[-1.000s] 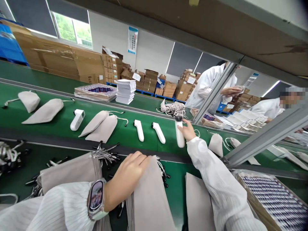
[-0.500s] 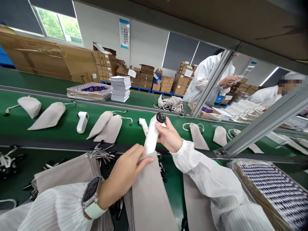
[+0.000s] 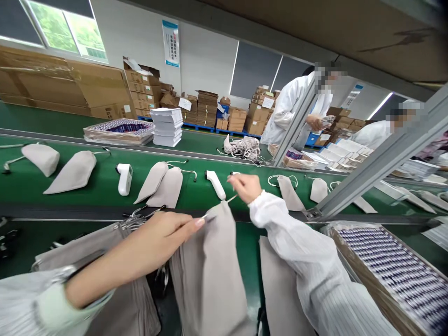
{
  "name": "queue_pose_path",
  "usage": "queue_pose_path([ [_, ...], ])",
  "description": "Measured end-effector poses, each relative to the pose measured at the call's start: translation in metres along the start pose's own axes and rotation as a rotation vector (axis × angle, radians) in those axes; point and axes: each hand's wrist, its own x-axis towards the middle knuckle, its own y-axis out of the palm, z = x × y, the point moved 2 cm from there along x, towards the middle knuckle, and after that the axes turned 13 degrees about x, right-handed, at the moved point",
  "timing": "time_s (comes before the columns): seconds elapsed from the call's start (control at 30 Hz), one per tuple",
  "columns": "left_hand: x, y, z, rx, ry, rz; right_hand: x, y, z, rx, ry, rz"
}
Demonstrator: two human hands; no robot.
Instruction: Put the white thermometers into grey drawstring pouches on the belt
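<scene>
Head view. Slanted metal post (image 3: 378, 164) taken as my marker. Far left beyond it, a blue-and-white wall banner (image 3: 171, 43) carried columns of Chinese characters, too small for me to read; cartons (image 3: 257, 120) closer to the post bore pale labels, also illegible. Grey pouch (image 3: 222, 261) lay left of the post and nearer, between the worker's hands. Left hand (image 3: 161, 235): thumb pressed to fingers, pinching the pouch's mouth. Right hand (image 3: 248, 187): blurred, fingers drawn in on a pale cord (image 3: 231, 199) running straight from that mouth. Left of the post, on the green belt (image 3: 105, 186), lay a black-nosed white device (image 3: 215, 185). Tray of striped cylinders (image 3: 388, 270) stood nearer than the post. The post partly hid a white-coated co-worker (image 3: 366, 134); an overhead shelf (image 3: 350, 28) hung above it.
</scene>
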Motion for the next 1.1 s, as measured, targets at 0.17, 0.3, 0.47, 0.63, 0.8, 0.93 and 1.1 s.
queue_pose_path([
  [0.17,-0.014,-0.011,-0.009,-0.314,0.041,-0.174,-0.023,0.032,0.019,0.384,0.116,0.507],
  [0.3,-0.011,-0.008,-0.014,-0.133,0.162,-0.345,-0.033,0.05,0.045,0.408,-0.023,0.586],
  [0.47,0.017,0.015,0.019,0.175,0.03,-0.372,0.003,-0.061,0.024,-0.382,0.024,-0.47],
  [0.63,0.036,0.044,0.041,0.175,0.019,-0.114,0.007,-0.134,-0.044,-1.101,0.578,-0.498],
  [0.8,0.028,0.046,0.031,0.347,0.065,-0.311,0.003,-0.119,-0.096,-1.168,0.532,-0.26],
  [0.93,0.024,0.045,0.023,0.569,0.079,-0.362,0.009,-0.096,-0.114,-0.978,0.522,-0.136],
  [1.1,0.022,0.045,0.02,0.688,0.154,-0.342,0.015,-0.103,-0.111,-0.816,0.524,-0.259],
])
